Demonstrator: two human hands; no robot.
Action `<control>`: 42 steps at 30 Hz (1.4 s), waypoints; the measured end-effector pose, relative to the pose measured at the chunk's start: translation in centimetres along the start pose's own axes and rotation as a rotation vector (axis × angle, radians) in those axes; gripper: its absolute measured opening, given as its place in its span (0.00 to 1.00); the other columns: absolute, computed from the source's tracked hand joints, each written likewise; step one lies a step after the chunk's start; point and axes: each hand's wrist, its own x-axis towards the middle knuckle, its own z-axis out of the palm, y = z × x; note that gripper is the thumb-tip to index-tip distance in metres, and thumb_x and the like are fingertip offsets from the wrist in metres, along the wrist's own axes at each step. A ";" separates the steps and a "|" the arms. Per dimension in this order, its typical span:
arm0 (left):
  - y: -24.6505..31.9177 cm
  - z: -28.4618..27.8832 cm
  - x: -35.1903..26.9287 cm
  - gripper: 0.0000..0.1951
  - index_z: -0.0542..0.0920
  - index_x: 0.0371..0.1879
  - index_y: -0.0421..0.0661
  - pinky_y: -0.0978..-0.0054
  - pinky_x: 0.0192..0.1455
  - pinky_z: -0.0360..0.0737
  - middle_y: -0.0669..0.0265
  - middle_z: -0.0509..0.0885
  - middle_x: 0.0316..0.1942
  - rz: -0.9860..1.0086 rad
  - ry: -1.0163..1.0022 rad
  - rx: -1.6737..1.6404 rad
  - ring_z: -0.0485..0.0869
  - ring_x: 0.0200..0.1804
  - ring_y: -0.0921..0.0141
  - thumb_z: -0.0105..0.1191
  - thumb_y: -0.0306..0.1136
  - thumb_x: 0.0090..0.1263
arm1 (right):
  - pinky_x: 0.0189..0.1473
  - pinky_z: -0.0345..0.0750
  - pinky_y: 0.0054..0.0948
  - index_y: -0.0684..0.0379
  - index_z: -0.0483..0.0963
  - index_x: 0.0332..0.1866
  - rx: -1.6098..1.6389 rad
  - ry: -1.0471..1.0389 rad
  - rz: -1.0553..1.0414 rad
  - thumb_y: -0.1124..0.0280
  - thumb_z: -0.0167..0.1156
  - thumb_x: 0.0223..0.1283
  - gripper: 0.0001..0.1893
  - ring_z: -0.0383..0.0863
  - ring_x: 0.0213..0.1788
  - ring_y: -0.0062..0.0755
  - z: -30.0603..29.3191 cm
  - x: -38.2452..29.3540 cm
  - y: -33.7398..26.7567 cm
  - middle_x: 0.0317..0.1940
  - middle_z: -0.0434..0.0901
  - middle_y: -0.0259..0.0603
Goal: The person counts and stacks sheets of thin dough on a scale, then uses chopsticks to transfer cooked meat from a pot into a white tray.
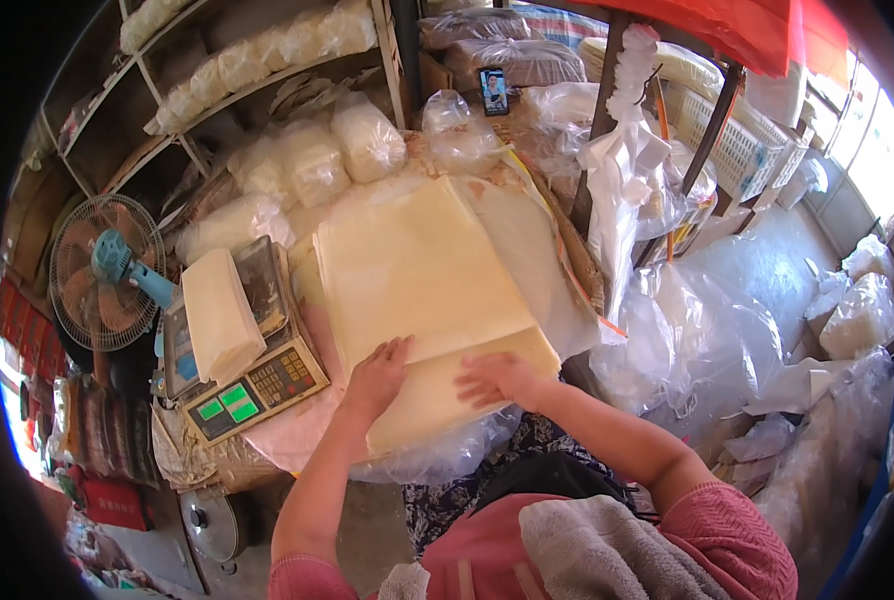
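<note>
A large stack of thin, pale yellow sheets (417,262) lies on the table before me, its near part showing a fold or an edge across it. My left hand (378,379) rests on the near left part of the stack, palm down. Over the near right part is my right hand (492,379), slightly blurred, fingers spread; whether it touches the sheets I cannot tell. Neither hand grips anything. A folded bundle of similar sheets (221,315) lies on a digital scale (267,382) left of the stack.
Plastic-wrapped bundles (312,165) line the table's far side. An electric fan (109,270) stands at the left. A phone (493,91) is propped at the back. Clear plastic bags (687,337) hang at the right beside a dark post (604,142). A lidded pan (210,525) sits below.
</note>
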 end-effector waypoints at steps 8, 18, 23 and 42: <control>5.6 -3.9 -2.1 0.43 0.51 0.75 0.43 0.59 0.75 0.55 0.48 0.57 0.74 -0.148 0.104 -0.416 0.56 0.75 0.52 0.61 0.42 0.66 | 0.56 0.80 0.38 0.61 0.70 0.63 -0.380 0.326 -0.574 0.73 0.56 0.62 0.22 0.81 0.55 0.44 1.9 -0.7 -8.7 0.57 0.78 0.51; 0.8 -2.1 -4.9 0.42 0.56 0.72 0.37 0.65 0.74 0.57 0.55 0.62 0.72 -0.265 0.781 -0.646 0.60 0.74 0.61 0.66 0.33 0.62 | 0.68 0.69 0.36 0.53 0.71 0.65 -1.314 -0.134 -1.176 0.90 0.52 0.36 0.41 0.68 0.69 0.44 -2.9 -0.4 -3.4 0.65 0.72 0.44; -0.6 -3.0 -6.6 0.23 0.81 0.54 0.47 0.69 0.71 0.62 0.61 0.79 0.61 0.076 0.181 -0.342 0.70 0.68 0.66 0.65 0.25 0.55 | 0.66 0.71 0.33 0.49 0.75 0.61 -0.990 -0.316 -0.718 0.87 0.56 0.41 0.35 0.70 0.67 0.46 -6.3 0.6 0.1 0.62 0.75 0.43; 1.0 1.2 -1.8 0.43 0.63 0.71 0.45 0.44 0.74 0.50 0.48 0.58 0.73 -0.240 -0.005 0.116 0.55 0.74 0.47 0.58 0.59 0.62 | 0.54 0.75 0.41 0.62 0.71 0.57 -1.001 0.430 -0.242 0.54 0.67 0.52 0.30 0.78 0.53 0.55 -3.9 5.9 -1.6 0.50 0.78 0.57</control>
